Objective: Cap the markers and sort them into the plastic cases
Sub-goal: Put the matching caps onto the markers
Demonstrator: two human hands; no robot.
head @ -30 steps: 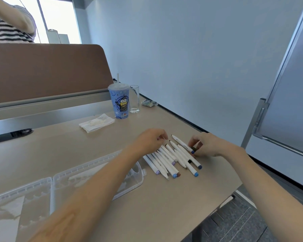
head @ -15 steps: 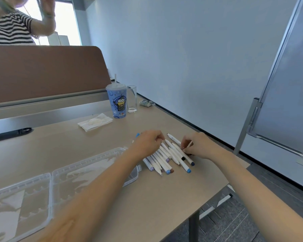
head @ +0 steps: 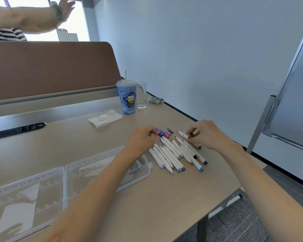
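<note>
One table (head: 147,198): a beige, smooth-topped desk is being viewed from above; it is being backed by a pale wall, a brown partition (head: 51,67) along the far edge and a grey whiteboard (head: 296,102) on a stand at the right.
Far end: a blue cartoon cup (head: 128,98) with lid and straw is being kept just beside a clear glass (head: 141,96), with a white napkin (head: 105,117) near them.
Markers: the white-barrelled markers (head: 175,154) are being left fanned side by side on the table between the hands, several uncapped at their far tips.
Loose caps (head: 164,132): small purple, pink and grey ones are being left in a cluster at the markers' far ends.
Plastic case (head: 64,172): the clear plastic case is being kept open and flat at the near left, just beside the markers.
Left hand (head: 142,138): it is being held palm down, fingers curled, next to the loose caps.
Right hand (head: 206,133): a brown cap (head: 193,134) is being pinched between thumb and fingers, close over the rightmost marker.
Hidden: the left fingertips are being covered by the hand's back, so it cannot be told whether anything is being grasped; the case's left half is being cut off by the frame, and part of it is being crossed by the left forearm.
</note>
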